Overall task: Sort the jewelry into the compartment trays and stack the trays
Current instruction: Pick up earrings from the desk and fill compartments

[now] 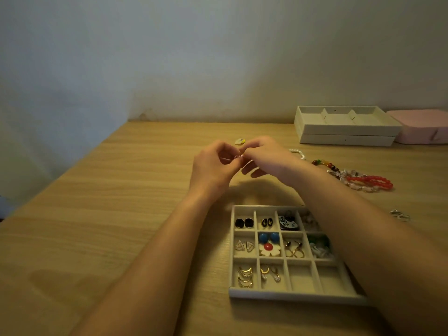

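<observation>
Hands — left hand (213, 163), right hand (263, 154) — pinch one small trinket (240, 156) above compartment tray (288, 297)

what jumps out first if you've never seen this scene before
The left hand and right hand meet above the middle of the wooden table, pinching a small jewelry piece between their fingertips. Nearer the person sits a compartment tray with earrings in most cells, the blue round earrings brightest. A red bead bracelet lies loose on the table to the right.
</observation>
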A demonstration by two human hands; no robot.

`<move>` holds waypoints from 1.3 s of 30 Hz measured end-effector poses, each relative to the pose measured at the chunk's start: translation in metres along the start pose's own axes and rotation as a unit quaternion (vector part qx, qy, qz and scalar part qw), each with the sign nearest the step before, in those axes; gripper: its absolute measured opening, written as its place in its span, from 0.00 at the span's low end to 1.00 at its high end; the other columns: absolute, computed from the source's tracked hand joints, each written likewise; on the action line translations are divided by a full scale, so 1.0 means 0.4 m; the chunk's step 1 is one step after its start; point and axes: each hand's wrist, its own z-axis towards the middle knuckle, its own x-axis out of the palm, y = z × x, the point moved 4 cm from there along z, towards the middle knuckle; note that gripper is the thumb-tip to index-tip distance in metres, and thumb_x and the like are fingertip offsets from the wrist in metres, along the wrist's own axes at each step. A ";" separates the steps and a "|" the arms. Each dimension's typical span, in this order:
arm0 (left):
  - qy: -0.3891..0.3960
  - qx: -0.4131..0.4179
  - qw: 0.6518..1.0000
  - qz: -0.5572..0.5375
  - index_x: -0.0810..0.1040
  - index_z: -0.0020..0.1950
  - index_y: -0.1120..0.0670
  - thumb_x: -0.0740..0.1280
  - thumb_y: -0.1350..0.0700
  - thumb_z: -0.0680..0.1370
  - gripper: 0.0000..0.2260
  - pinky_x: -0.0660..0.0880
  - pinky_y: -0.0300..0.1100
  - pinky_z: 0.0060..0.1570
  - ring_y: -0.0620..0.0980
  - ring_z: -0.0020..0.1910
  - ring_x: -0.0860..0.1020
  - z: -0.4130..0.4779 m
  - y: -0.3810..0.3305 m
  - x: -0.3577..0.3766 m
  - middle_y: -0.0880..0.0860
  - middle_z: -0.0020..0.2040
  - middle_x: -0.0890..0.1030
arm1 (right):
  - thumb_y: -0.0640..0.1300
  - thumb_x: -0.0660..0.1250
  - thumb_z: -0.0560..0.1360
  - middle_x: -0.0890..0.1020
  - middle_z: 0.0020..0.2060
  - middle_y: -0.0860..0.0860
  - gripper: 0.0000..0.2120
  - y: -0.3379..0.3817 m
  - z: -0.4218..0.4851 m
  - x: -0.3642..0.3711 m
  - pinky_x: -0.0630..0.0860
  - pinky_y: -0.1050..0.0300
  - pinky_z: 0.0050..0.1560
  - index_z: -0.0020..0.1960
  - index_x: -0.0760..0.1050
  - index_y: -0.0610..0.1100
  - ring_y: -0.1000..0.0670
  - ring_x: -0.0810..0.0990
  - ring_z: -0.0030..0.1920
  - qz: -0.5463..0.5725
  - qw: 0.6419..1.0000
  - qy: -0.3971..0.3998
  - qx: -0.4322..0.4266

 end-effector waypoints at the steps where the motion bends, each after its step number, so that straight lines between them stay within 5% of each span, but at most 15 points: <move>1: -0.001 0.010 1.000 -0.022 0.81 0.46 0.49 0.76 0.58 0.74 0.06 0.80 0.40 0.40 0.42 0.40 0.83 -0.006 -0.022 0.000 0.46 0.40 0.84 | 0.36 0.61 0.82 0.85 0.45 0.43 0.12 0.005 -0.028 -0.017 0.83 0.54 0.44 0.54 0.83 0.43 0.46 0.85 0.44 0.053 0.998 -0.023 -0.014; 6: 0.047 0.028 0.992 -0.112 0.83 0.45 0.48 0.76 0.61 0.74 0.08 0.81 0.47 0.38 0.51 0.40 0.84 -0.055 -0.128 0.015 0.50 0.41 0.85 | 0.37 0.68 0.80 0.87 0.43 0.45 0.05 0.001 -0.158 -0.101 0.85 0.55 0.44 0.54 0.83 0.41 0.47 0.87 0.43 0.128 0.988 -0.074 -0.039; 12: 0.101 -0.100 0.957 -0.254 0.81 0.55 0.59 0.74 0.61 0.75 0.10 0.79 0.39 0.39 0.50 0.39 0.83 -0.151 -0.186 0.009 0.56 0.43 0.85 | 0.39 0.70 0.79 0.86 0.46 0.43 0.04 -0.015 -0.269 -0.147 0.85 0.53 0.45 0.52 0.81 0.41 0.46 0.86 0.46 0.138 0.986 -0.055 -0.077; 16: 0.124 -0.156 0.929 -0.311 0.81 0.54 0.60 0.75 0.62 0.75 0.09 0.79 0.38 0.39 0.50 0.39 0.83 -0.192 -0.217 0.002 0.57 0.42 0.84 | 0.41 0.68 0.80 0.82 0.45 0.46 0.04 -0.010 -0.322 -0.159 0.84 0.54 0.37 0.50 0.81 0.47 0.48 0.82 0.42 0.042 0.989 -0.075 -0.119; 20: 0.129 -0.172 0.923 -0.320 0.83 0.53 0.60 0.73 0.64 0.75 0.07 0.81 0.37 0.41 0.51 0.41 0.84 -0.218 -0.246 -0.010 0.58 0.43 0.85 | 0.38 0.69 0.80 0.84 0.41 0.45 0.04 0.001 -0.362 -0.177 0.83 0.54 0.34 0.50 0.82 0.45 0.50 0.81 0.37 0.062 0.984 -0.089 -0.141; 26: 0.137 -0.173 0.935 -0.277 0.83 0.53 0.60 0.71 0.67 0.76 0.07 0.82 0.39 0.44 0.54 0.45 0.86 -0.265 -0.272 -0.023 0.59 0.46 0.86 | 0.41 0.74 0.76 0.85 0.40 0.47 0.02 -0.006 -0.397 -0.180 0.82 0.56 0.35 0.48 0.85 0.44 0.51 0.83 0.37 0.058 0.990 -0.072 -0.103; 32: 0.130 -0.177 0.947 -0.235 0.82 0.49 0.63 0.74 0.69 0.73 0.06 0.82 0.38 0.40 0.52 0.39 0.85 -0.305 -0.265 -0.024 0.60 0.42 0.85 | 0.33 0.76 0.73 0.86 0.43 0.50 0.09 -0.013 -0.417 -0.165 0.85 0.55 0.41 0.50 0.83 0.43 0.47 0.86 0.44 0.055 0.993 -0.038 -0.092; 39: 0.174 -0.073 0.982 0.003 0.84 0.39 0.49 0.78 0.62 0.71 0.08 0.79 0.40 0.39 0.46 0.35 0.83 -0.341 -0.239 -0.009 0.50 0.35 0.86 | 0.32 0.76 0.71 0.87 0.41 0.51 0.16 -0.026 -0.431 -0.133 0.85 0.56 0.46 0.56 0.83 0.45 0.51 0.87 0.44 0.005 0.997 0.025 -0.068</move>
